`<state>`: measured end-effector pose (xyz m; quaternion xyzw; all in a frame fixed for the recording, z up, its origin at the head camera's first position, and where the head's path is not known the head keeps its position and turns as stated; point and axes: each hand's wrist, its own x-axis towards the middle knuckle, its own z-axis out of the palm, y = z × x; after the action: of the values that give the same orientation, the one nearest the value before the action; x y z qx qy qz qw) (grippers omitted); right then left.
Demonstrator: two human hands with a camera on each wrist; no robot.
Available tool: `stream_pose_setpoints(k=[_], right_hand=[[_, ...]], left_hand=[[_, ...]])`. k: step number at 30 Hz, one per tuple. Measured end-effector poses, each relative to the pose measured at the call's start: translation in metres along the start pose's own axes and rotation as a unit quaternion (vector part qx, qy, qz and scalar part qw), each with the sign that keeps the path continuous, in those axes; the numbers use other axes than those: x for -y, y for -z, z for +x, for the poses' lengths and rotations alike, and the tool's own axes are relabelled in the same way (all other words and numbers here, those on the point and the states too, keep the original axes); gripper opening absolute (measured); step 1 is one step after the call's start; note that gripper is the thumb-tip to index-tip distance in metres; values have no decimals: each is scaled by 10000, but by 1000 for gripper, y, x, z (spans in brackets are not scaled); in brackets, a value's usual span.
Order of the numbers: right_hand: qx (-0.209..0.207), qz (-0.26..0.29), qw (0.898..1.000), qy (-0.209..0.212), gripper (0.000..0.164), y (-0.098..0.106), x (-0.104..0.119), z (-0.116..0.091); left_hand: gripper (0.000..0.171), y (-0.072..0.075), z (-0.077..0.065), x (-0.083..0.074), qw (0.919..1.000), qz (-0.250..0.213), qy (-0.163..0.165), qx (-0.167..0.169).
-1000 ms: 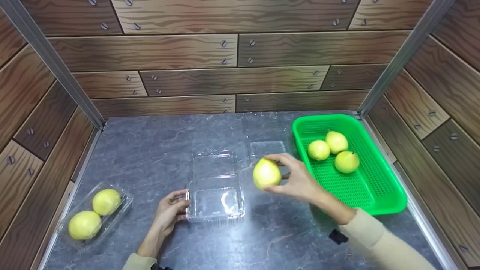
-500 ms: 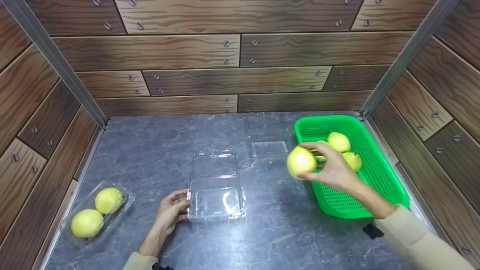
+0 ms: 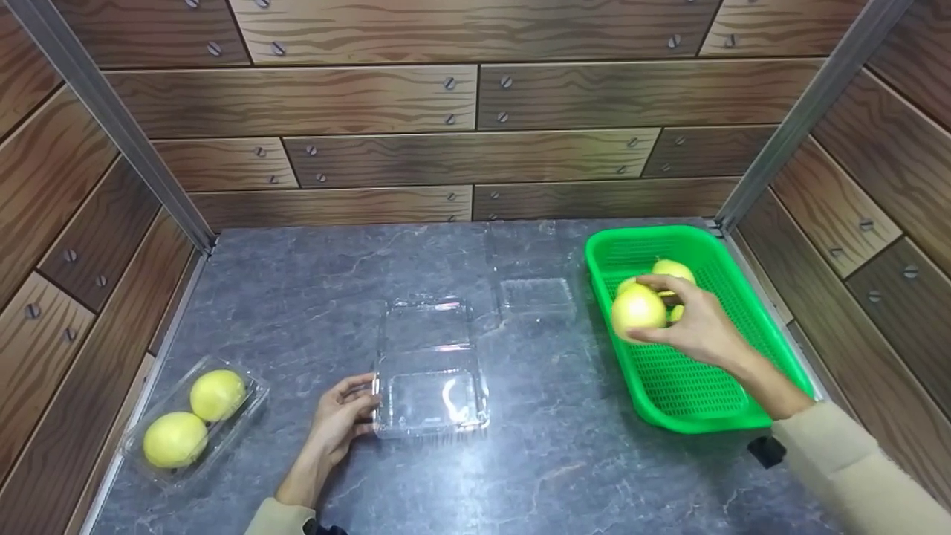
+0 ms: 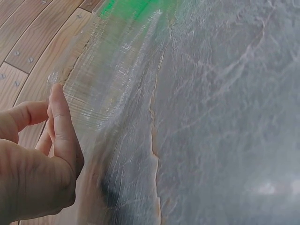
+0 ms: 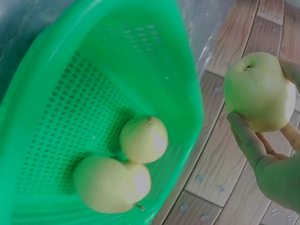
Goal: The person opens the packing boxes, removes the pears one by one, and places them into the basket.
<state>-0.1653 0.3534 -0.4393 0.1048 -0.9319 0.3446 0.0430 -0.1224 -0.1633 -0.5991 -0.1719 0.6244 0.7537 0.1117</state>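
My right hand (image 3: 698, 325) grips a yellow-green pear (image 3: 639, 312) between thumb and fingers, over the left side of the green basket (image 3: 687, 423). In the right wrist view that pear (image 5: 258, 91) is held up beside the basket, stem end showing. Several more pears (image 5: 144, 139) lie in the basket, partly hidden by my right hand in the head view. My left hand (image 3: 340, 414) pinches the left edge of a clear plastic clamshell box (image 3: 427, 397), which lies with its lid folded back. No fruit shows in this box.
Another clear clamshell (image 3: 193, 453) at the far left holds two pears (image 3: 175, 440). A further clear plastic box (image 3: 536, 296) stands behind, between the middle box and the basket. Wood-patterned walls (image 3: 312, 96) enclose the grey marbled table.
My right hand has carried the pear rightward, from beside the middle box to over the basket. My left hand has stayed at the box's edge.
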Motion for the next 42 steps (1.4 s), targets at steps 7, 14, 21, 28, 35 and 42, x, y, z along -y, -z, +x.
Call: stream_pose_setpoints(k=[7,14,21,28,35,42], right_hand=[[195,-209,9992,-273,79,2,-23,5],[378,-449,9972,-464,79,0,-46,10],[615,-723,9936,-607,84,-5,-62,19],[872,-963,9896,-616,86,-10,-71,26],[939,-1189,9871,-519,85,-12,-79,33],[975,-1248,9862,-482,85,-15,-83,37]], left_hand=[[50,0,-1,0,10000,-71,3,12],[50,0,-1,-1,10000,-3,-14,40],[51,0,0,-1,10000,-51,-45,4],[50,-1,0,0,10000,-88,-16,-29],[52,-1,0,-2,10000,-46,-18,23],[49,-1,0,-1,10000,8,-1,4]])
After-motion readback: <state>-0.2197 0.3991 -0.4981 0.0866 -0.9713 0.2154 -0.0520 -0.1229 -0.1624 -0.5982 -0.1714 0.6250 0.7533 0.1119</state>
